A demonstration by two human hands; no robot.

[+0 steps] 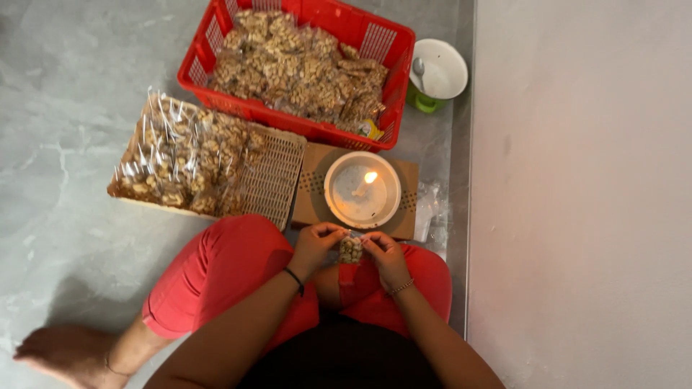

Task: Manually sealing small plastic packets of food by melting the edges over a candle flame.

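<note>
Small nut packet (pixel 351 249), clear crinkly plastic w/ pale brown lumpy nuts inside, sits upright between both hands, just below the candle bowl (pixel 362 190) and over the red-clothed lap. Left hand (pixel 314 246) pinches the packet's left top edge w/ fingertips; thin black band on that wrist. Right hand (pixel 386 256) pinches the right side the same way; thin beaded bracelet on its wrist. Both sets of fingers curled tight on the plastic, not loose.

Candle bowl: round, white, shallow, smooth, w/ a short lit candle (pixel 365 184) inside, flame small & yellow. Bowl rests on a flat brown cardboard box (pixel 311 189), rectangular, w/ rows of tiny perforations near its ends.

Left of the bowl: tan plastic tray (pixel 276 173), woven-lattice texture, touching the box, heaped w/ filled clear packets (pixel 186 154), glossy, same nuts. Above the bowl: red plastic crate (pixel 377 29), slotted mesh walls, rectangular, packed w/ more nut packets; its near wall just beside the box. Upper right of the bowl: round white dish (pixel 447 73) on a green base, metal spoon (pixel 419 71) lying in it. Right of the bowl: crumpled clear plastic bags (pixel 428 209) by the wall.

Floor (pixel 58 108): grey, marbled, smooth stone look. Bare foot (pixel 68 353) far lower left of the bowl.
</note>
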